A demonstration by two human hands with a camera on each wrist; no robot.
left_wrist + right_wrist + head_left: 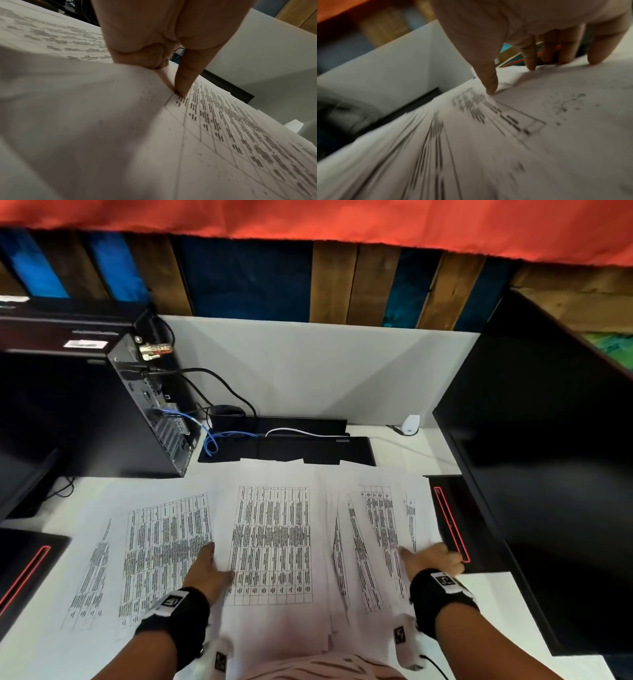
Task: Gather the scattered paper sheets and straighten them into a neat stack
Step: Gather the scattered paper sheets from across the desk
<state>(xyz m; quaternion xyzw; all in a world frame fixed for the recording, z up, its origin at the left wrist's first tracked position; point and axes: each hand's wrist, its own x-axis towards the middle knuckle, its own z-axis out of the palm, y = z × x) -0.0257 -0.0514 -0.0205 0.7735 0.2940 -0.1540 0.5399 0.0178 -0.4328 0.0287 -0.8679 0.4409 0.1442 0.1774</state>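
Note:
Several printed paper sheets (pixel 270 542) lie fanned across the white desk (pixel 486 604), overlapping one another. My left hand (pixel 209 565) rests flat where the left sheet (pixel 161 556) meets the middle one. In the left wrist view the left hand (pixel 171 60) presses its thumb (pixel 182 86) onto the table-printed sheet (pixel 223 128). A sheet (pixel 77 108) bulges up in front of the other fingers and hides them. My right hand (pixel 432 558) is spread over the right-hand sheets (pixel 376 542). The right hand (pixel 530 63) touches the paper (pixel 488 135) with its fingertips (pixel 491 90).
A black computer tower (pixel 144 419) with cables stands at the back left. A large black monitor (pixel 548 474) fills the right side, and its red-lined base (pixel 448 522) is just beyond my right hand. Another such base (pixel 24 570) sits at the left. A black cable tray (pixel 284 446) lies behind the sheets.

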